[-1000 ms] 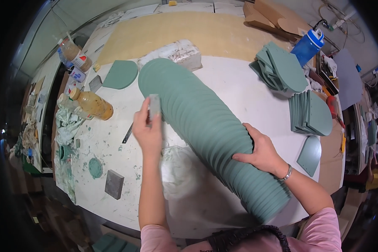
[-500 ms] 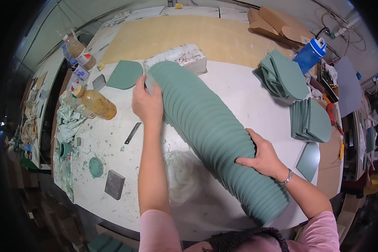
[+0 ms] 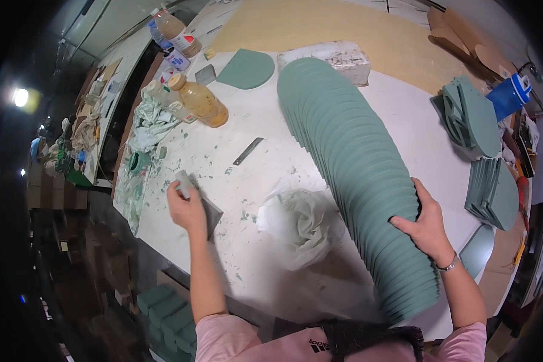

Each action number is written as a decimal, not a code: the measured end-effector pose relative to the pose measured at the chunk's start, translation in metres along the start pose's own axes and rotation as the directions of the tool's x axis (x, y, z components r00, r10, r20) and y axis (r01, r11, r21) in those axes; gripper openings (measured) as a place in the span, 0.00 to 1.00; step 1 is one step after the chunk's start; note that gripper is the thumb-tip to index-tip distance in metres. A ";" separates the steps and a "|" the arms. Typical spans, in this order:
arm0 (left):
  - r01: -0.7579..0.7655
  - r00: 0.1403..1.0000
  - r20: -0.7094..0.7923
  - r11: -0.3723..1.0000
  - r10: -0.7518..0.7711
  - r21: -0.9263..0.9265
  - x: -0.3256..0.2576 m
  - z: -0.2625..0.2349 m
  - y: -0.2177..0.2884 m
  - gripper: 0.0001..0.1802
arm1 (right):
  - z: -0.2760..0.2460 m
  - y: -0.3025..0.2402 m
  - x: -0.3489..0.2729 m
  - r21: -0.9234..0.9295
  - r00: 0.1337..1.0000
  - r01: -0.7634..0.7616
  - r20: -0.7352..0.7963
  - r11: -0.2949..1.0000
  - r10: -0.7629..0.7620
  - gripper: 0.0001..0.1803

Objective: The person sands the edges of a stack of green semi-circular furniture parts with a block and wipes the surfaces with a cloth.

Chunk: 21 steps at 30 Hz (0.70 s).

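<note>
A long, fanned-out row of green panels (image 3: 350,157) with rounded ends runs slantwise over the white table (image 3: 398,108). My right hand (image 3: 425,223) grips its right side near the close end, thumb on top and fingers along the edge. My left hand (image 3: 187,208), off to the left, pinches a small pale flat piece (image 3: 184,183) that looks like a scraper. Right beside that hand lies a grey block (image 3: 211,217), partly covered by it. A crumpled white plastic bag (image 3: 304,229) rests between my two hands. The far end of the row reaches a white block (image 3: 344,60).
A thin dark blade (image 3: 248,151) and a single green panel (image 3: 246,68) lie on the left half. Bottles, including a yellowish one (image 3: 205,104), stand beside a stained rag (image 3: 154,120). Stacked green panels (image 3: 473,114) and a blue bottle (image 3: 508,96) are at the right.
My left hand has left the row's far end and come down to the left beside the grey block, still holding the pale piece. My right hand stays on the row. The view has shifted left.
</note>
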State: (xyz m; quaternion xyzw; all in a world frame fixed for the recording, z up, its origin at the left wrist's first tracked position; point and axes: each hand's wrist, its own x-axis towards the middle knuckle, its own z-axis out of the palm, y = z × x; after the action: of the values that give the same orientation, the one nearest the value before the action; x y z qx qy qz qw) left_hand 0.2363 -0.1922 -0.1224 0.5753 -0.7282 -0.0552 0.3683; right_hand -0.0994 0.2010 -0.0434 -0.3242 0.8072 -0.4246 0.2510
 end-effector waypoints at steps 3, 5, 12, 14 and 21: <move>0.041 0.994 0.086 0.971 -0.062 0.235 0.017 -0.019 -0.048 0.19 | 0.002 -0.006 0.001 0.027 1.000 -0.018 0.009 0.999 0.017 0.55; -0.283 0.959 0.129 0.820 0.253 0.497 0.020 -0.023 -0.055 0.22 | 0.002 -0.005 0.000 0.014 1.000 0.017 -0.002 1.000 -0.017 0.55; -0.467 0.252 0.716 0.730 0.651 -0.499 -0.123 -0.037 0.151 0.38 | -0.002 0.003 -0.001 -0.114 1.000 -0.005 -0.027 0.993 0.001 0.56; -0.574 0.205 0.606 0.596 0.769 -0.562 -0.140 -0.014 0.138 0.30 | -0.001 0.002 -0.003 -0.176 0.999 0.024 -0.027 0.984 -0.029 0.56; -0.534 0.614 0.083 0.490 0.785 -0.689 0.001 0.061 0.293 0.22 | -0.009 -0.010 -0.003 -0.142 0.995 -0.099 -0.002 0.985 0.100 0.53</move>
State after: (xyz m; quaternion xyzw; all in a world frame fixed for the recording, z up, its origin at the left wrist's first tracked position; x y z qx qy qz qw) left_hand -0.0338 -0.1173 -0.0182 0.0696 -0.8930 -0.2468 0.3699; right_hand -0.1004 0.2041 -0.0296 -0.3018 0.8498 -0.3522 0.2503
